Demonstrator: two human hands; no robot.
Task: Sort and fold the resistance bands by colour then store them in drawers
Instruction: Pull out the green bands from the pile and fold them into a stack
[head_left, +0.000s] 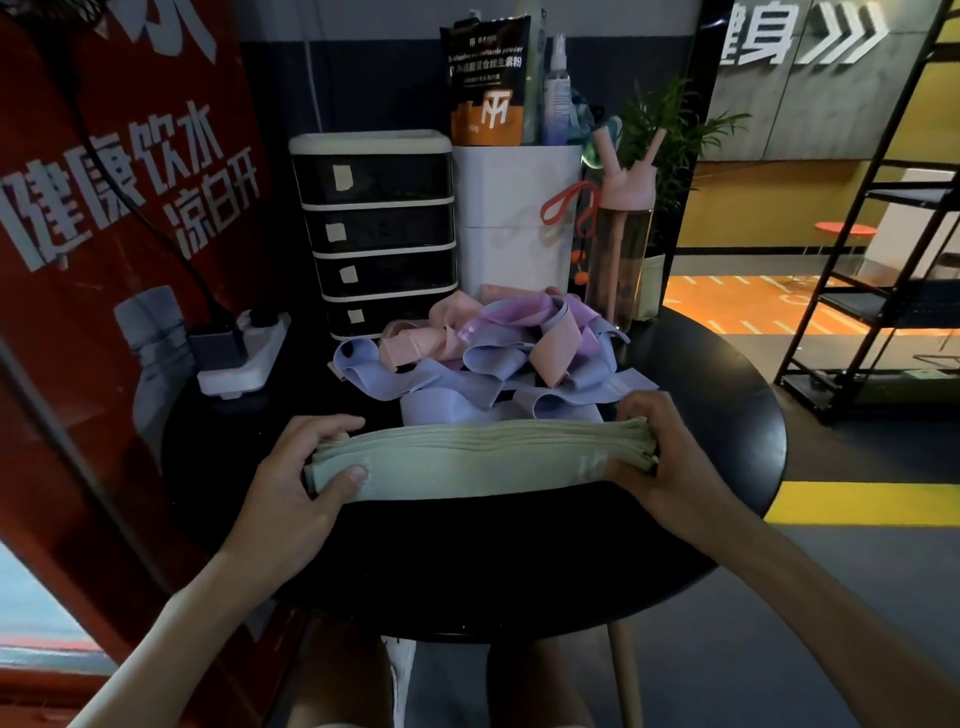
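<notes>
A flat stack of several pale green resistance bands (478, 457) lies across the near middle of the round black table (519, 566). My left hand (306, 488) grips the stack's left end, thumb on top. My right hand (654, 457) grips the right end, fingers curled over the edges. Behind the stack sits a loose heap of blue-lilac bands (452, 379), pink bands (415, 338) and a purple band (509, 317). A black drawer unit (374, 234) with white trim stands at the back, all its drawers closed.
A white power strip (241, 358) with a plugged-in adapter lies at the left back. A white container (514, 218) holding a pouch and spray bottle stands beside the drawers, a pink-lidded water bottle (621, 244) to its right. A red banner (104, 208) fills the left; a black rack (883, 260) stands right.
</notes>
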